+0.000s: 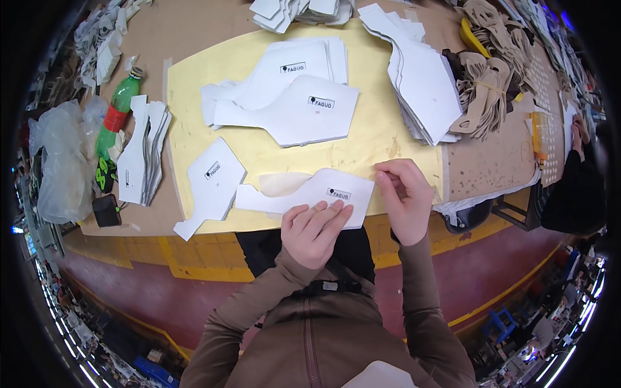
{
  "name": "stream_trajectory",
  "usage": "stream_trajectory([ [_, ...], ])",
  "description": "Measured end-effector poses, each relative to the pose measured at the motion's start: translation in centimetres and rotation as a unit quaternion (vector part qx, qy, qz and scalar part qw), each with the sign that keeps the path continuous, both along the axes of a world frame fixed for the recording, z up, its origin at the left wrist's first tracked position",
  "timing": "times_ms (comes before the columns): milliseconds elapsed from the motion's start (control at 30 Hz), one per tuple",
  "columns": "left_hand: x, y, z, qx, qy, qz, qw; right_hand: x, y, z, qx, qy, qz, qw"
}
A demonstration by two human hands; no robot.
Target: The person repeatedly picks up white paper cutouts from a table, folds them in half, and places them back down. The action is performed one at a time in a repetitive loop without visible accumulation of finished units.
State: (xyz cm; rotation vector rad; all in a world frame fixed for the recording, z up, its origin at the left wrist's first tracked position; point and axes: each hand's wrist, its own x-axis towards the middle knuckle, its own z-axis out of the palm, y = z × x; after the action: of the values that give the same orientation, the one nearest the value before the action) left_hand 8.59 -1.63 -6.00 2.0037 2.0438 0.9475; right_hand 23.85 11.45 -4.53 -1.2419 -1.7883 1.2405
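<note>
White cut piece [310, 194] lies pinned flat under the open left hand [315, 227] while the right hand [404, 197] pinches its corner; steady pressure should keep edges aligned on the worktop [381, 139].

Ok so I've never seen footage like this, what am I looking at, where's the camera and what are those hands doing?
The camera sits on a person's head and looks down through a fisheye lens, so straight edges bend. There is no machine, only two bare hands. The left hand presses flat on a white cut piece at the near edge of a yellow mat. The right hand pinches that piece's right end. Similar white pieces lie loose and in stacks around. A green bottle lies at the left, and tan cut pieces at the right.
</note>
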Motion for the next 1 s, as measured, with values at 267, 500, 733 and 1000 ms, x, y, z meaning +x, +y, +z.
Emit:
stream_trajectory([
  [267, -2.1, 0.0, 7.4, 0.079, -0.705, 0.084, 0.700, 0.5, 0.7, -0.3, -0.092, 0.180, -0.026, 0.979],
  [500, -2.2, 0.2, 6.0, -0.052, -0.831, 0.091, 0.546, -0.4, 0.4, 3.3, -0.084, 0.187, 0.144, 0.968],
  [733, -1.9, -1.4, 4.0, -0.110, -0.808, 0.073, 0.575, -3.0, -2.3, 5.3, -0.246, 0.142, 0.101, 0.954],
  [1000, -3.1, -2.0, 3.9, -0.063, -0.814, 0.090, 0.570, -3.0, -2.3, 5.1, -0.262, 0.174, 0.078, 0.946],
])
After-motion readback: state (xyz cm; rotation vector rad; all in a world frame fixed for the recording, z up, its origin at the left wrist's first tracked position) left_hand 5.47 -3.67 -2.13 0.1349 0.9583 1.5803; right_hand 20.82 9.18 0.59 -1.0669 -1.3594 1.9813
